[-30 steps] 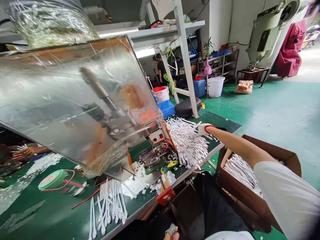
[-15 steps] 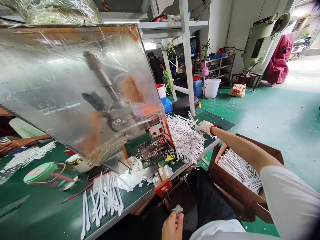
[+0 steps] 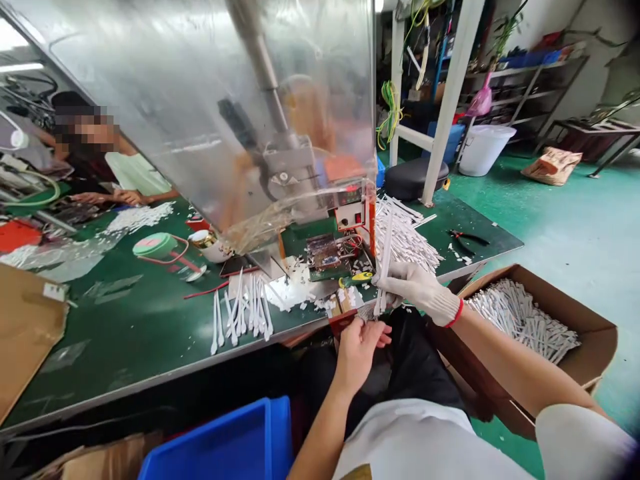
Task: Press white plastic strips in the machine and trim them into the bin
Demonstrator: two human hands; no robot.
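Observation:
My right hand (image 3: 417, 288), in a white glove with a red cuff, is closed around a few long white strips (image 3: 387, 250) that stand nearly upright over my lap. Just below their lower ends, my bare left hand (image 3: 359, 350) pinches a small grey patterned piece (image 3: 368, 311), partly hidden by the fingers. Whether that piece touches the strips I cannot tell. Behind the gloved hand lies a big pile of similar white strips (image 3: 407, 243). Several strips with wider ends (image 3: 245, 310) lie along the table's front edge, to the left.
A machine behind a plastic-wrapped shield (image 3: 320, 87) stands on the green table (image 3: 150, 333). Near it are a yellow-green handled tool (image 3: 356, 279) and white scraps. Pliers (image 3: 470, 237) lie at right. A cardboard box (image 3: 595, 333) holds strips; a blue bin (image 3: 215, 440) stands below. A co-worker sits at left.
My right hand has come from the pile to my left hand, bringing white strips with it. The view has swung left and down. My left hand still holds the grey piece.

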